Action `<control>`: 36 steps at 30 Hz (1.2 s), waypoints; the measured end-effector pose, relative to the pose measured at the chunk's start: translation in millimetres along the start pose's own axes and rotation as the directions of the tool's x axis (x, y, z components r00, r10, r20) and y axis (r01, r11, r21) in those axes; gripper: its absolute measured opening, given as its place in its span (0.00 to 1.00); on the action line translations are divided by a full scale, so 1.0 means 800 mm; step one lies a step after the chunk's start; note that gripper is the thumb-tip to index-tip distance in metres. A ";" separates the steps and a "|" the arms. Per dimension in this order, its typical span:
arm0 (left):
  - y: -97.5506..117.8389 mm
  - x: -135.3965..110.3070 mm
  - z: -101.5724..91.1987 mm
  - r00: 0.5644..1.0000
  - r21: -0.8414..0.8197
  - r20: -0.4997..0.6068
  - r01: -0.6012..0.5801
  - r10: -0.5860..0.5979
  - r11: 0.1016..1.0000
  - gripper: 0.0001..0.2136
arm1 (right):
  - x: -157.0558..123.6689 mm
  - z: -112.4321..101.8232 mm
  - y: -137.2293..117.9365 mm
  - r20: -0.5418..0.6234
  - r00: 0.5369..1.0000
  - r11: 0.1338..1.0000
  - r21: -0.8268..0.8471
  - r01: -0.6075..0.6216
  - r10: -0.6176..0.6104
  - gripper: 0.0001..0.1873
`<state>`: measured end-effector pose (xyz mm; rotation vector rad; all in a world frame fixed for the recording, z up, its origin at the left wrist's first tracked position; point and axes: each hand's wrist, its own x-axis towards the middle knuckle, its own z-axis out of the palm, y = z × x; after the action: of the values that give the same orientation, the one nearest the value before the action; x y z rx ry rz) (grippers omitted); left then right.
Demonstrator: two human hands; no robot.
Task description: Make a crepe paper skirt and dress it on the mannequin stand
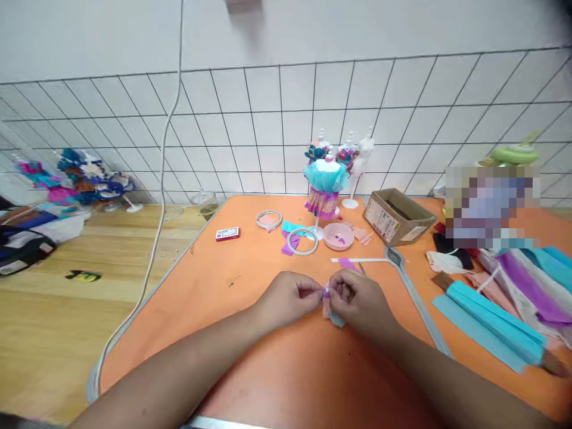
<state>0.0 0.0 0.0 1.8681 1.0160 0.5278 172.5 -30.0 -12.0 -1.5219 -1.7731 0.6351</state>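
Observation:
Both hands meet over the orange table, pinching a small piece of purple, peach and light-blue crepe paper (326, 305). My left hand (292, 298) is closed on its left side, thumb and forefinger together. From the other side my right hand (357, 298) grips it, with a small white bit showing between the fingertips. The peach and blue ends hang below the fingers. Just beyond my right hand lie a purple paper strip (349, 264) and a white strip (373, 260). Farther back stands a small dress form (328, 179) wearing a turquoise, peach and purple paper dress.
Behind are a pink bowl (338, 237), tape rolls (302, 242), a small red-and-white box (227, 233) and a cardboard box (397, 217). Crepe paper rolls (496, 316) pile up at right. A white cable (163, 155) hangs down at left.

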 end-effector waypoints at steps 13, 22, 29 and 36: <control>-0.024 0.018 -0.028 0.998 -0.481 0.023 0.066 -0.063 0.874 0.07 | 0.016 -0.014 0.024 0.243 0.920 0.688 0.611 -0.391 0.307 0.09; -0.041 0.027 -0.050 0.986 -0.853 -0.090 -0.004 -0.139 0.522 0.04 | 0.022 -0.034 0.038 0.253 0.894 0.548 0.718 -0.430 0.370 0.09; -0.037 0.030 -0.073 0.977 -0.969 -0.084 -0.034 -0.195 0.243 0.01 | 0.030 -0.039 0.049 0.272 0.897 0.400 0.822 -0.405 0.349 0.12; -0.060 0.038 -0.098 0.951 -0.957 -0.036 0.055 -0.307 0.284 0.03 | 0.030 -0.042 0.056 0.301 0.885 0.262 0.877 -0.403 0.355 0.11</control>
<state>-58.4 76.9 -5.5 0.5666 0.7260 0.9509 225.4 -0.5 -19.5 -1.0211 -0.6536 1.6066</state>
